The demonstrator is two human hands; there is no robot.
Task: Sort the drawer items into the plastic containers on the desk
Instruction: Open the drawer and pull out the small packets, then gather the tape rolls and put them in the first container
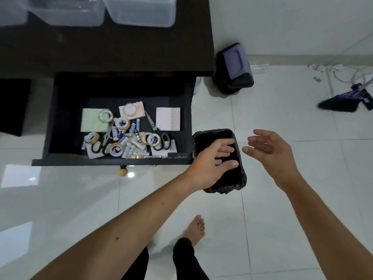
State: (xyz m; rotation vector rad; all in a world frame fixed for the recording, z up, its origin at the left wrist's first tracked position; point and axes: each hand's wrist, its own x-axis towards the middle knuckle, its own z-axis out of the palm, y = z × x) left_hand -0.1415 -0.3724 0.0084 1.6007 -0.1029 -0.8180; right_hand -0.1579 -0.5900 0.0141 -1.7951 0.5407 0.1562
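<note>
The dark drawer point(60, 126) stands pulled out under the desk. It holds several tape rolls point(122, 123), batteries point(129, 150), two pairs of scissors point(157, 130) and paper pads point(91, 122). Clear plastic containers point(141, 11) line the back of the dark desk point(121, 49). My left hand point(212, 162) hovers open over a small black bin to the right of the drawer. My right hand point(270, 150) is open beside it, further right, and holds nothing.
A black bin point(228, 186) lined with a bag sits on the white tiled floor right of the drawer. A second dark bin with a lid point(234, 67) stands by the desk corner. A dustpan and cables point(347, 100) lie at far right. My bare foot point(195, 229) is below.
</note>
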